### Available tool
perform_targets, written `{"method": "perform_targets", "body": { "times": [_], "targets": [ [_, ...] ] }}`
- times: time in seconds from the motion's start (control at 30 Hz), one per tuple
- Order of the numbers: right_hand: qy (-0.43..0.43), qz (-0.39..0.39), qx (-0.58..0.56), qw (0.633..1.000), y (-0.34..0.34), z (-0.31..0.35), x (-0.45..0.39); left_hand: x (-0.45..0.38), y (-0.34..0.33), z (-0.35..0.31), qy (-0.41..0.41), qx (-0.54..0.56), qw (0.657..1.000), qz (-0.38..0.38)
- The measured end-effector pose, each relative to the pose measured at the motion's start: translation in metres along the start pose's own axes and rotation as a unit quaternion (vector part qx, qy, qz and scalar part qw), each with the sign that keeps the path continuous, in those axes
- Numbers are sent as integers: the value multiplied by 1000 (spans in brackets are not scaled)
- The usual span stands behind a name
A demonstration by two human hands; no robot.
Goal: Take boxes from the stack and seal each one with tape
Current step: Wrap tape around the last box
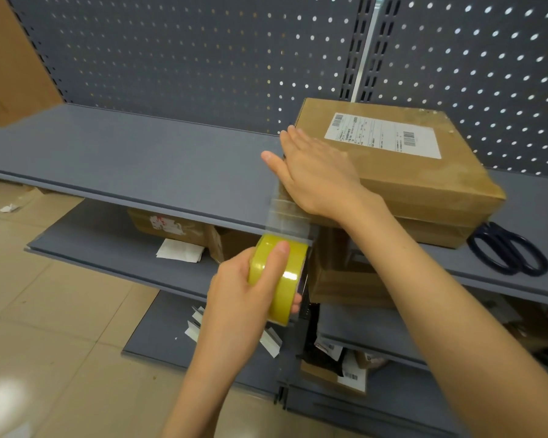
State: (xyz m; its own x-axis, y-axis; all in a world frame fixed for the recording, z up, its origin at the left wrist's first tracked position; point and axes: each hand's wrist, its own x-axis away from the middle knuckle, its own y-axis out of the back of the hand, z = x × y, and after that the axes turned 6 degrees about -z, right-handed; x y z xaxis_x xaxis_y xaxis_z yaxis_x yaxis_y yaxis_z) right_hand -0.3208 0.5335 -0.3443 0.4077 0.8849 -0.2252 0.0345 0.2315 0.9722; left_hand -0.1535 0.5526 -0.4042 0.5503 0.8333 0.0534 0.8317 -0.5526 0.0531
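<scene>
Left hand (250,289), low centre, grips the yellow tape roll (279,276); right hand (314,172) presses flat on the brown cardboard box (424,172), centre right. Better: keep the strip taut and straight.

The box (408,181) is brown cardboard, partly shiny with clear tape; its label (383,135) is white paper; the tape roll (279,276) is glossy yellow; the shelf (140,165) is smooth, dull grey metal.
</scene>
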Motion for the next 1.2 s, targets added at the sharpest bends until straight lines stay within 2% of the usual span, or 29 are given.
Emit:
{"method": "perform_targets", "body": {
  "times": [0.2, 0.83, 0.93, 1.03, 1.2],
  "targets": [
    [0, -20, 9, 1000, -1, 0, 3, -5, -5, 9, 8, 14, 1000, 14],
    [-7, -82, 29, 996, -6, 1, 1, -14, 0, 16, -41, 26, 998, 26],
    [-2, -83, -13, 996, -5, 0, 4, -13, -3, 15, -43, 11, 999, 20],
    [-5, -89, -154, 984, 3, -3, 9, -12, -8, 11, -26, 11, 1000, 6],
    [-25, -176, -209, 962, 16, -26, 42, -9, -15, 9, -22, -6, 1000, -12]
  ]
}}
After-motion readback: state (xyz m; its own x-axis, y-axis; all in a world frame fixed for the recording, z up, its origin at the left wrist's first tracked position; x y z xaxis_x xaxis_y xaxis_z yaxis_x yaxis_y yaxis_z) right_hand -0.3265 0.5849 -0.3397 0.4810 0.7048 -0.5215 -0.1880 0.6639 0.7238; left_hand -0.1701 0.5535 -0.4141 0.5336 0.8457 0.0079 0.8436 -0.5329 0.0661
